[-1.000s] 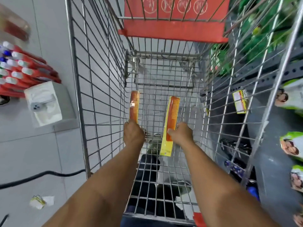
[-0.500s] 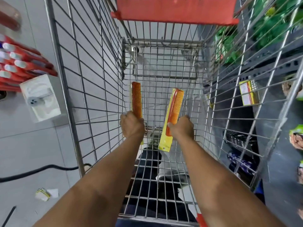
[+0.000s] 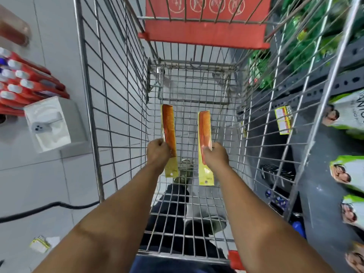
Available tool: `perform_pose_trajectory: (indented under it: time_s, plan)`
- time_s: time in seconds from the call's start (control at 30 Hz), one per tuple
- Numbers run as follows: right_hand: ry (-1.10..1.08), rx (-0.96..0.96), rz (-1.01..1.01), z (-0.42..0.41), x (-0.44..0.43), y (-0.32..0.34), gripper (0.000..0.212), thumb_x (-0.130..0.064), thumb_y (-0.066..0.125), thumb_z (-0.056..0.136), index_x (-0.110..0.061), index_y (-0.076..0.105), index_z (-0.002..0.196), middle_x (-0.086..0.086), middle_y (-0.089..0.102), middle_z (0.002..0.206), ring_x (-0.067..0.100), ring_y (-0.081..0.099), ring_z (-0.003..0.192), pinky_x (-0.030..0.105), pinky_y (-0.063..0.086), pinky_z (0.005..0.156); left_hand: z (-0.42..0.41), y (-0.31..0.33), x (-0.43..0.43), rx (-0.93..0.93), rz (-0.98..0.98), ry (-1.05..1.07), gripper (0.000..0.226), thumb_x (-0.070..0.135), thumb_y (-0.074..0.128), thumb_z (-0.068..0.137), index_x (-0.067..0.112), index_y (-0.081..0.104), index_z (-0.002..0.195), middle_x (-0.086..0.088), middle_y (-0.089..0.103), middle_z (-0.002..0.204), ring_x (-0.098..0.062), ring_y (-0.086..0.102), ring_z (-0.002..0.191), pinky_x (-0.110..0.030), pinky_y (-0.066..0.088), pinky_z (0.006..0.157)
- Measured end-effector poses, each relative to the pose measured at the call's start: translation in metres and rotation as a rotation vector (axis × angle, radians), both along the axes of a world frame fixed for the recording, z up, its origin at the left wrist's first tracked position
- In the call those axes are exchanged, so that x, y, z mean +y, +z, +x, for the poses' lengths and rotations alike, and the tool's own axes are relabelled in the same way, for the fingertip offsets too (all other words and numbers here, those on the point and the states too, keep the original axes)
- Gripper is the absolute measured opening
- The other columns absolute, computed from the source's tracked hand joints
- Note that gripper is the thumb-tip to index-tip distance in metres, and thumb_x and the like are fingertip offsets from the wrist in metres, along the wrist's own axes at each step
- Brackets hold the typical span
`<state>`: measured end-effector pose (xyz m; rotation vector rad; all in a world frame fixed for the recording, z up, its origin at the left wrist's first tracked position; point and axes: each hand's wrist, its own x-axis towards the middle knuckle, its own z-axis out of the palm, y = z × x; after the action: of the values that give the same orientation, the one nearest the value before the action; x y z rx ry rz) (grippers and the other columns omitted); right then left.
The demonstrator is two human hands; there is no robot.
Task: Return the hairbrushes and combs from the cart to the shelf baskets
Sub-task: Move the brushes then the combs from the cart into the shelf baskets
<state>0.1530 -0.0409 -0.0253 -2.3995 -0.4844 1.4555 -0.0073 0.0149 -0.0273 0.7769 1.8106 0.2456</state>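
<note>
I look down into a wire shopping cart (image 3: 92, 119). My left hand (image 3: 157, 152) is shut on an orange comb (image 3: 169, 127) on a yellow card, held upright inside the cart. My right hand (image 3: 215, 155) is shut on a second orange comb (image 3: 204, 131) on a yellow card, also upright. The two combs stand side by side, apart from each other, above the cart's floor. Both forearms reach in over the cart's near edge.
A red child-seat flap (image 3: 202, 34) closes the cart's far end. To the right runs a dark shelf (image 3: 319, 79) with green packets and hair-product boxes (image 3: 346, 113). On the left floor stand a white box (image 3: 49, 125), red tubes (image 3: 25, 83) and a black cable (image 3: 49, 206).
Both hands have lifted the combs slightly and straightened them; the right comb, tilted before, now stands upright and parallel to the left one. The view has shifted a little.
</note>
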Motion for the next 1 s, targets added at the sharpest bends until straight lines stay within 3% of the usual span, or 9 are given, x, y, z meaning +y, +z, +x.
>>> perform_pose_trajectory:
  time_s: [0.07,0.23,0.37,0.53,0.67,0.77,0.83,0.9,1.0]
  plan:
    - [-0.04,0.021,0.026,0.0,-0.001,0.01,0.029,-0.028,0.047,0.09,-0.009,0.06,0.109,0.014,0.067,0.104,0.036,0.064,0.092,0.04,0.054,0.077,0.001,0.011,0.002,-0.026,0.001,0.013,0.022,-0.001,0.045,0.086,0.0,0.064,0.074,-0.014,0.065,0.069,-0.024,0.062,0.058,-0.03,0.055,0.047]
    - [-0.088,0.039,0.065,0.005,0.0,0.038,0.029,-0.034,0.048,0.091,-0.012,0.063,0.103,0.014,0.069,0.099,0.036,0.064,0.091,0.041,0.051,0.075,0.003,0.041,0.005,-0.106,0.035,0.062,0.02,-0.006,0.046,0.088,-0.012,0.065,0.086,-0.01,0.064,0.066,-0.013,0.061,0.048,-0.019,0.049,0.041]
    - [-0.119,0.045,0.122,0.007,0.004,0.063,0.019,-0.029,0.046,0.093,-0.013,0.056,0.096,0.008,0.064,0.088,0.029,0.061,0.082,0.042,0.051,0.077,0.006,0.063,0.003,-0.163,0.084,0.077,0.018,-0.002,0.048,0.088,-0.003,0.066,0.083,-0.014,0.064,0.07,-0.021,0.059,0.058,-0.032,0.052,0.055]
    - [-0.123,0.077,0.203,0.009,0.0,0.099,0.025,-0.028,0.042,0.094,-0.008,0.054,0.102,0.005,0.053,0.08,0.017,0.047,0.064,0.03,0.038,0.056,0.011,0.093,-0.008,-0.23,0.177,0.043,0.016,0.001,0.052,0.088,-0.005,0.065,0.081,-0.019,0.063,0.075,-0.025,0.059,0.069,-0.037,0.051,0.063]
    - [-0.131,0.076,0.277,0.014,-0.006,0.134,0.022,-0.027,0.043,0.093,-0.008,0.053,0.098,0.004,0.05,0.076,0.018,0.046,0.064,0.032,0.036,0.06,0.017,0.122,-0.021,-0.278,0.238,0.057,0.018,0.003,0.054,0.09,-0.005,0.064,0.078,-0.015,0.059,0.075,-0.02,0.055,0.069,-0.03,0.048,0.058]
    - [-0.148,0.059,0.347,0.017,-0.011,0.163,0.017,-0.023,0.043,0.093,-0.009,0.054,0.088,0.003,0.048,0.073,0.017,0.044,0.064,0.033,0.035,0.061,0.021,0.151,-0.026,-0.313,0.294,0.048,0.022,0.001,0.053,0.09,0.001,0.066,0.072,-0.008,0.062,0.067,-0.01,0.059,0.054,-0.017,0.047,0.045]
    - [-0.158,0.068,0.365,0.019,-0.014,0.174,0.018,-0.021,0.043,0.094,-0.007,0.054,0.092,0.003,0.046,0.073,0.016,0.045,0.069,0.035,0.04,0.065,0.022,0.163,-0.028,-0.322,0.313,0.045,0.02,-0.001,0.052,0.089,-0.001,0.065,0.073,-0.008,0.061,0.065,-0.014,0.057,0.053,-0.016,0.046,0.042]
    - [-0.159,0.069,0.391,0.02,-0.019,0.19,0.018,-0.021,0.043,0.094,-0.006,0.053,0.093,0.005,0.047,0.076,0.018,0.045,0.073,0.036,0.04,0.071,0.02,0.179,-0.03,-0.344,0.334,0.042,0.019,0.0,0.052,0.088,-0.006,0.065,0.074,-0.011,0.059,0.064,-0.021,0.054,0.058,-0.021,0.047,0.046]
    - [-0.141,0.071,0.447,0.021,-0.024,0.212,0.019,-0.02,0.042,0.096,-0.012,0.048,0.079,0.003,0.044,0.072,0.017,0.041,0.065,0.034,0.034,0.065,0.018,0.2,-0.03,-0.426,0.333,0.046,0.021,0.003,0.052,0.091,-0.015,0.064,0.092,-0.021,0.063,0.082,-0.027,0.058,0.075,-0.04,0.052,0.069]
